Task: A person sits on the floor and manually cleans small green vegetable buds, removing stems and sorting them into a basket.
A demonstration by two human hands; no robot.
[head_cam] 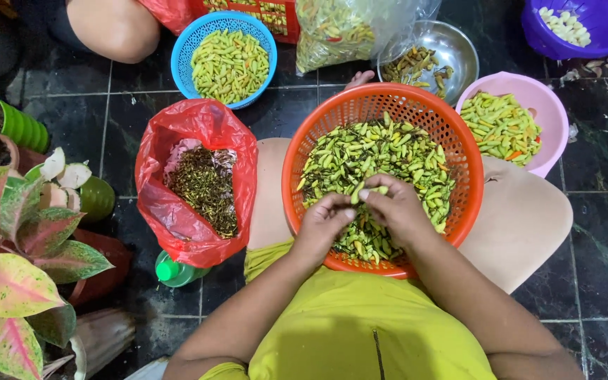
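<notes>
You are mid-way through stemming one green chili (373,191), pinched between both closed hands, left hand (324,224) and right hand (397,208), over the orange basket (304,151) on your lap; next, snap the stem cleanly off.

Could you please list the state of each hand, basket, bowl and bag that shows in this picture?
left hand: pinching a green chilli
right hand: pinching the same chilli
orange basket: on the lap, heaped with chillies
blue basket: filled with chillies
pink bowl: filled with chillies
red bag: open, holding stems
steel bowl: partly filled
purple bowl: holds pale pieces
</notes>
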